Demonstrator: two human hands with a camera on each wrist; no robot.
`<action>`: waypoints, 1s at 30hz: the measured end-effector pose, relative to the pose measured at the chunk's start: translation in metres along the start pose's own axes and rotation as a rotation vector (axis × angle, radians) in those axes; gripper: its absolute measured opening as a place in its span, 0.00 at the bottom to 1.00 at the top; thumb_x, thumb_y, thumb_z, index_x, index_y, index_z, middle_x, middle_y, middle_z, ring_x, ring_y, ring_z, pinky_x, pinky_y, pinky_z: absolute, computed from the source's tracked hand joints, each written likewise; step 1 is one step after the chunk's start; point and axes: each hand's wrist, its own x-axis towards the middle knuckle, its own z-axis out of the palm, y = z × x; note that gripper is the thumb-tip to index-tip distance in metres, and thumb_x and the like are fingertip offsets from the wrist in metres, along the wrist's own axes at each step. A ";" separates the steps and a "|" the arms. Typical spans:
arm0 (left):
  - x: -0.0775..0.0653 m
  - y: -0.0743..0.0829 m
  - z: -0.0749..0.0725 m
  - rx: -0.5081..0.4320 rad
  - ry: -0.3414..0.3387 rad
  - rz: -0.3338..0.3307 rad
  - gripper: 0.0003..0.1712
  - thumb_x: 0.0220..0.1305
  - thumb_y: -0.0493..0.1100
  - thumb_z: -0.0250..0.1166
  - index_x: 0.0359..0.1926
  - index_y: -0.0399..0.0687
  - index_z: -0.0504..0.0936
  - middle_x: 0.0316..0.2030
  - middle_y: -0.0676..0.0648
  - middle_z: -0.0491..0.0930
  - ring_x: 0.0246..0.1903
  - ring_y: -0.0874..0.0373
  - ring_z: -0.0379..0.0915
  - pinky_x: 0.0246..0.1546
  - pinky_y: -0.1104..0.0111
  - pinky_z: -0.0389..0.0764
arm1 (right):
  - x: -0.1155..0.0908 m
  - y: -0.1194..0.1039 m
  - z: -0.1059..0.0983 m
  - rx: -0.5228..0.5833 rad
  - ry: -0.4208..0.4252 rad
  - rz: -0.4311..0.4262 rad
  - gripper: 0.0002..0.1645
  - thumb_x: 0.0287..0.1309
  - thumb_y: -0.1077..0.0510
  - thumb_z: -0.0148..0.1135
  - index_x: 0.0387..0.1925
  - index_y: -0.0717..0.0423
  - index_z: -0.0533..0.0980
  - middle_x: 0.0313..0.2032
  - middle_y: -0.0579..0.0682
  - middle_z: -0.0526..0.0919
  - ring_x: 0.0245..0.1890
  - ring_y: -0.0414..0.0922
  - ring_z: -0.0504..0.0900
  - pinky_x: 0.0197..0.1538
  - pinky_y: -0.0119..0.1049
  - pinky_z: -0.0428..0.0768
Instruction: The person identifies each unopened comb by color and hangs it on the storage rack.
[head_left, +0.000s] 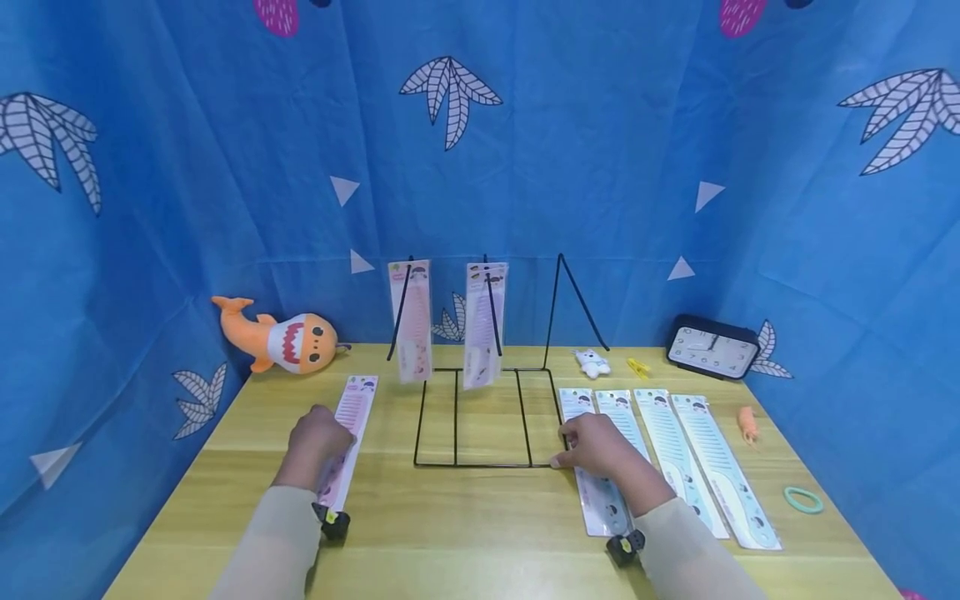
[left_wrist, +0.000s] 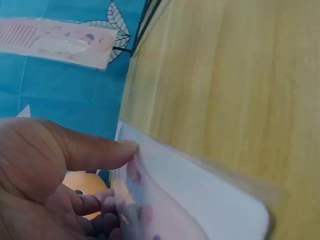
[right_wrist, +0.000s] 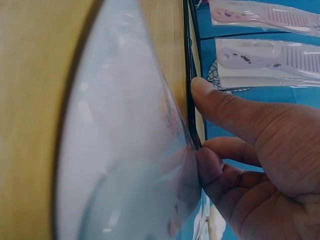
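Note:
On the left of the table lies a packaged pink comb (head_left: 363, 400), long and flat in clear wrapping. My left hand (head_left: 318, 446) pinches its edge, thumb on top; in the left wrist view that side of the pack (left_wrist: 200, 185) tilts up. A black wire display rack (head_left: 480, 465) stands in the middle, with a packaged pink comb (head_left: 412, 333) hanging from its left hook and packaged purple combs (head_left: 482, 333) from the middle one. My right hand (head_left: 603, 450) grips the rack's front right corner between thumb and fingers, above a packaged pale blue comb (head_left: 600, 508).
Several more pale blue comb packs (head_left: 678, 458) lie at the right. Behind them are a white bear figure (head_left: 592, 363), a yellow clip (head_left: 638, 367) and a clock (head_left: 712, 346). An orange toy (head_left: 747, 425) and a green ring (head_left: 803, 500) lie far right; an orange plush shark (head_left: 281, 337) sits back left.

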 end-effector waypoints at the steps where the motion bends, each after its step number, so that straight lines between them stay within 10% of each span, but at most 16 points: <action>1: -0.001 -0.001 -0.001 -0.018 -0.008 0.004 0.32 0.65 0.38 0.68 0.61 0.19 0.68 0.48 0.25 0.79 0.45 0.37 0.79 0.49 0.46 0.87 | 0.000 0.000 0.000 -0.001 0.000 -0.001 0.28 0.56 0.48 0.86 0.21 0.48 0.71 0.22 0.43 0.67 0.25 0.41 0.65 0.30 0.33 0.61; 20: -0.005 -0.024 -0.024 -0.233 0.034 0.032 0.36 0.71 0.31 0.45 0.79 0.27 0.59 0.72 0.22 0.66 0.69 0.28 0.69 0.68 0.37 0.76 | -0.001 -0.003 -0.002 -0.019 -0.013 0.029 0.18 0.57 0.48 0.86 0.31 0.49 0.82 0.26 0.47 0.74 0.29 0.43 0.71 0.33 0.35 0.66; 26: -0.012 -0.028 -0.039 -0.464 0.045 0.083 0.30 0.85 0.39 0.48 0.82 0.42 0.60 0.73 0.32 0.71 0.67 0.37 0.73 0.63 0.48 0.81 | -0.001 -0.002 -0.002 -0.009 -0.015 0.050 0.19 0.56 0.48 0.86 0.42 0.51 0.86 0.30 0.48 0.76 0.33 0.45 0.72 0.36 0.37 0.67; 30: -0.016 -0.038 -0.044 -0.759 -0.026 0.272 0.20 0.88 0.39 0.51 0.74 0.51 0.67 0.66 0.48 0.79 0.59 0.55 0.77 0.54 0.68 0.84 | -0.001 -0.002 -0.001 -0.013 -0.016 0.043 0.17 0.56 0.48 0.86 0.37 0.51 0.85 0.28 0.48 0.74 0.32 0.45 0.71 0.35 0.37 0.66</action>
